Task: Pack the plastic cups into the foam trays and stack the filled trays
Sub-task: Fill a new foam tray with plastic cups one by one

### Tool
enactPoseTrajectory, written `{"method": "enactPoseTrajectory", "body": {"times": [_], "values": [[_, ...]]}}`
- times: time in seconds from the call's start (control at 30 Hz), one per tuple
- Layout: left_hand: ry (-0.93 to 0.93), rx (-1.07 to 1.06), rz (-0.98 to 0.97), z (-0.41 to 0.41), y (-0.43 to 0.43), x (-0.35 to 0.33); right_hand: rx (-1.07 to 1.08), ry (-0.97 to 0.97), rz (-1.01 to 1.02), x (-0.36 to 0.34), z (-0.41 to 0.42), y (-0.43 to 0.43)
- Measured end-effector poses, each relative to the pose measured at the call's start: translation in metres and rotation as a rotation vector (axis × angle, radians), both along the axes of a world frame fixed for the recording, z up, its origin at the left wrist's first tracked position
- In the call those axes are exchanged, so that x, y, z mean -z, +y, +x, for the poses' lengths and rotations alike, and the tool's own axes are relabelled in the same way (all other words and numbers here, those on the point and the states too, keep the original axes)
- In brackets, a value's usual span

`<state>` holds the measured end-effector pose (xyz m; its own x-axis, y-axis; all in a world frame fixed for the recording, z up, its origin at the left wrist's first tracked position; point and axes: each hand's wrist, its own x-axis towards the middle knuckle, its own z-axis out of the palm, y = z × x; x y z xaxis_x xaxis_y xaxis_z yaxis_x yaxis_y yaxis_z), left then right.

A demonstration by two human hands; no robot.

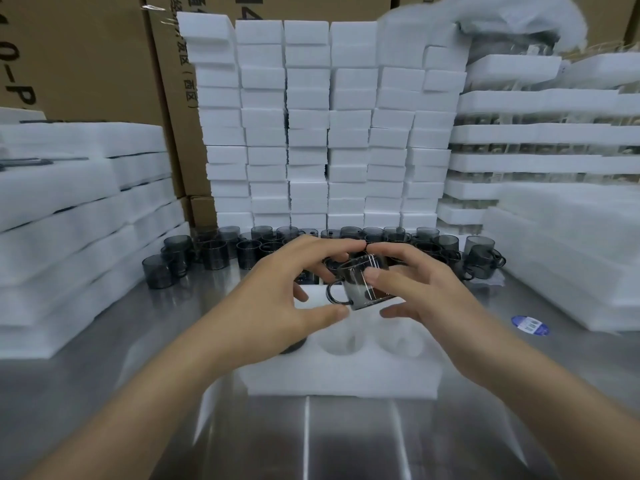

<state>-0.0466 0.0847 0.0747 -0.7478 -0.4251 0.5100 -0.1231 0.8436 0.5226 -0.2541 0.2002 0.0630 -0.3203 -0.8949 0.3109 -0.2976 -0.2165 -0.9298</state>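
Head camera, from near to far: first comes the steel table (311,445), and on it one foam tray (346,375) with two round pockets open toward me. A dark shape at its left side, half hidden under my wrist, may be a cup already seated; I cannot say for sure.

Just above the tray I hold one smoky cup (360,289), tilted, its handle (334,294) turned to the left. My right hand (426,289) pinches it, thumb on the wall and fingers over the rim. My left hand (277,292) grips it also, thumb at the base and fingers curled round the far side.

I judge this cup to be light and stiff, with a smooth wall that can slip, and thin plastic that may scratch or crack if squeezed hard. The best hold is across the rim and base, or by the handle, with gentle force. The foam is soft and will give way, so a straight push down should be enough.

Behind, many loose cups (214,252) stand in a row. Farther back are stacked foam pieces (308,133), filled trays (519,133) at the right, and cardboard boxes (86,64).
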Motion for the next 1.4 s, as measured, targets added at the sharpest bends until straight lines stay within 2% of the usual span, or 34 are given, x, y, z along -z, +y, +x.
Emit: {"method": "enactPoseTrajectory", "body": {"times": [0.17,0.3,0.43,0.57,0.67,0.9,1.0,1.1,1.4], "values": [[-0.171,-0.254,-0.067,0.007,-0.022,0.014,0.173,0.046,0.018,0.005,-0.014,-0.004],[-0.390,-0.369,0.125,0.008,-0.035,0.030,0.220,0.132,-0.003,0.004,-0.021,-0.003],[-0.314,-0.295,0.232,0.003,-0.035,0.033,0.169,0.210,-0.022,0.001,-0.024,0.000],[-0.271,-0.099,0.330,-0.011,-0.019,0.036,0.012,0.254,-0.041,-0.009,-0.023,0.006],[-0.227,-0.105,0.375,-0.018,-0.013,0.037,-0.104,0.316,-0.014,-0.011,-0.021,0.009],[-0.041,-0.110,0.709,-0.026,-0.011,0.032,-0.135,0.450,-0.008,0.001,-0.008,0.006],[-0.042,-0.078,0.827,-0.022,-0.017,0.034,-0.081,0.538,0.038,0.005,-0.007,0.004],[-0.080,-0.005,0.831,-0.018,-0.023,0.039,-0.055,0.539,0.051,0.006,-0.003,0.005],[-0.138,0.242,0.967,-0.005,-0.037,0.040,-0.204,0.553,0.156,0.012,-0.006,0.004]]}}
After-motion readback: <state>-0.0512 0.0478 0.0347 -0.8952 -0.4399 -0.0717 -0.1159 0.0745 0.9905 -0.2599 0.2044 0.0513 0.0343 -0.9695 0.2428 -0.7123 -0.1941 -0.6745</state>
